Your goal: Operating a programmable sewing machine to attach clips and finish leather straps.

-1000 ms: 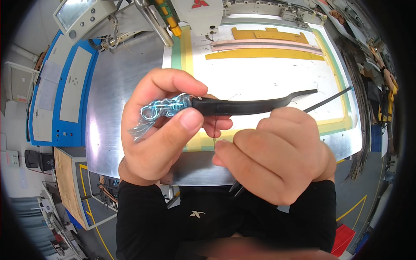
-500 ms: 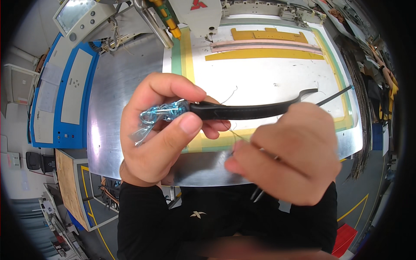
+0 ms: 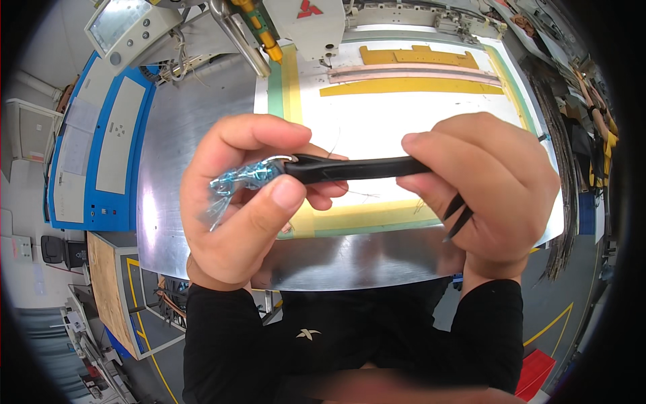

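Note:
A black strap (image 3: pixel 363 168) with stitched edges stretches between my two hands above the table. Its left end carries metal hardware wrapped in clear bluish plastic (image 3: pixel 252 176). My left hand (image 3: pixel 232 202) pinches the strap beside that wrapping, thumb in front and fingers behind. My right hand (image 3: pixel 494 182) grips the other end between thumb and forefinger, hiding the tip. Tucked in the same hand is a dark two-pointed tool (image 3: pixel 459 217), tweezers-like, its points sticking out below the fingers. Fine loose threads (image 3: pixel 363 195) hang near the strap.
Behind the hands, a white work surface (image 3: pixel 390 128) edged with yellow and green tape lies on a metal table (image 3: pixel 356 259). Yellow templates (image 3: pixel 410 86) and a pink strip are at its far side. A machine head (image 3: pixel 306 27) stands over the back; a blue cabinet (image 3: pixel 121 148) is at left.
My right hand has risen from below the strap and taken hold of its right end. The strap now runs straight; its free curled end no longer shows. My left hand keeps its hold.

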Available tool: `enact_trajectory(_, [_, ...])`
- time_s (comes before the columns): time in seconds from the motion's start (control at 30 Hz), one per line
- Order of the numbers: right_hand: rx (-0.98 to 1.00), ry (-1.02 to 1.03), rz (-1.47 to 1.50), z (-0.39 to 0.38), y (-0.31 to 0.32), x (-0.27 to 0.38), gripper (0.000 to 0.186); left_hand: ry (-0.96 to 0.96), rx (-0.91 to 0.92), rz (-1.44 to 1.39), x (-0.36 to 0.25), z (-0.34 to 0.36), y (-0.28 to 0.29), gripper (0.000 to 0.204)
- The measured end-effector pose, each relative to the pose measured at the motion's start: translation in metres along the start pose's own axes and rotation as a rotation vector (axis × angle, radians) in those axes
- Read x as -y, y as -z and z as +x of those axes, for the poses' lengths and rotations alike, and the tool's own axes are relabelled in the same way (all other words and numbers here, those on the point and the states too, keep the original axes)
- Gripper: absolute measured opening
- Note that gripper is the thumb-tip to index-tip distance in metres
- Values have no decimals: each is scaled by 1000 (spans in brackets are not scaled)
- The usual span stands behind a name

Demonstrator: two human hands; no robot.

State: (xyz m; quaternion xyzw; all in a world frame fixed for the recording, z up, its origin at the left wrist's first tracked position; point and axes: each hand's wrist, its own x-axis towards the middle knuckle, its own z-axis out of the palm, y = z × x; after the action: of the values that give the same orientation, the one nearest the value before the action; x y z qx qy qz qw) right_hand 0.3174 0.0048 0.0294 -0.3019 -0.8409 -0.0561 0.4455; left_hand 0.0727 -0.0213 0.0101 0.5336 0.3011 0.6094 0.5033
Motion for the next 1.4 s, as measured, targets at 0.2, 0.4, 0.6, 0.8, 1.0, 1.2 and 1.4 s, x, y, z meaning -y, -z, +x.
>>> enact_trajectory(0.2, [-76, 91, -26, -2, 1, -5, 35, -56, -19, 55, 0, -4, -2, 42])
enact_trajectory(0.4, [-180, 124, -109, -7, -2, -3, 38, -222, 199, -65, 9, 2, 9, 26])
enact_trajectory(0.6, [-159, 116, -166, -13, 0, 2, 41, -163, 245, -77, 10, -4, 13, 23])
enact_trajectory(0.8, [-147, 148, -201, -18, 3, 0, 53, -159, 240, -57, 8, -3, 11, 31])
enact_trajectory(1.0, [-188, 199, -205, -18, 2, -1, 57, -165, 279, -66, 9, 0, 11, 43])
enact_trajectory(1.2, [-92, 298, -205, -14, 5, 2, 40, 18, 198, -90, -1, -8, 10, 52])
enact_trajectory(1.4, [-297, 391, -324, -7, -2, -34, 37, -138, 12, 180, -2, -2, 17, 34])
